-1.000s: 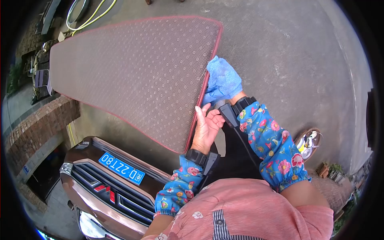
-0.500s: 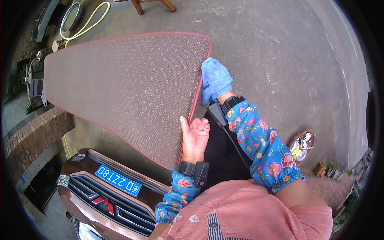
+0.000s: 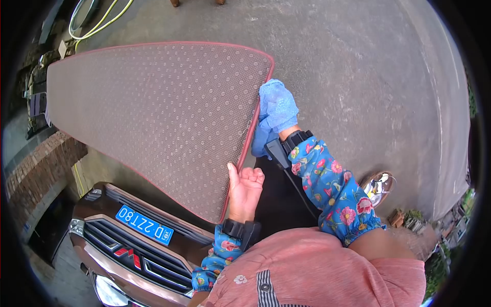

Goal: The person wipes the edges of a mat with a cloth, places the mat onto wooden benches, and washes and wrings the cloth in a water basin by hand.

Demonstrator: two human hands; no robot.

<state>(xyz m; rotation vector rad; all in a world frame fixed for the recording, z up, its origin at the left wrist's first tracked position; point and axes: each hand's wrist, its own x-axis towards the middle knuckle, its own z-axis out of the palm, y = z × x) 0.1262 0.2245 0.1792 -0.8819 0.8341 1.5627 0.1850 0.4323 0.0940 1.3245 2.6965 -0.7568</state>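
Note:
A long brown mat (image 3: 158, 112) with a dotted surface and red-bound edges stretches from the near side to the far left. My left hand (image 3: 244, 192) is at the lower part of its near edge, thumb over the mat and the other fingers curled by the red binding. A light-blue cloth (image 3: 277, 105) covers my right hand (image 3: 287, 129), which presses against the same edge higher up; the fingers are hidden inside the cloth. Both forearms wear blue floral sleeves and black wrist devices.
A brown car's front (image 3: 138, 240) with a blue plate stands at the lower left, close to the mat. Beyond the mat lie a yellow hose (image 3: 105, 25) and stool legs (image 3: 197, 2). A brick structure (image 3: 46, 166) borders the left; my shoe (image 3: 377, 188) shows at right.
My left hand has shifted slightly down and left along the mat's edge. The cloth-covered right hand stays at the edge, with more cloth hanging below it. The view has tilted a little.

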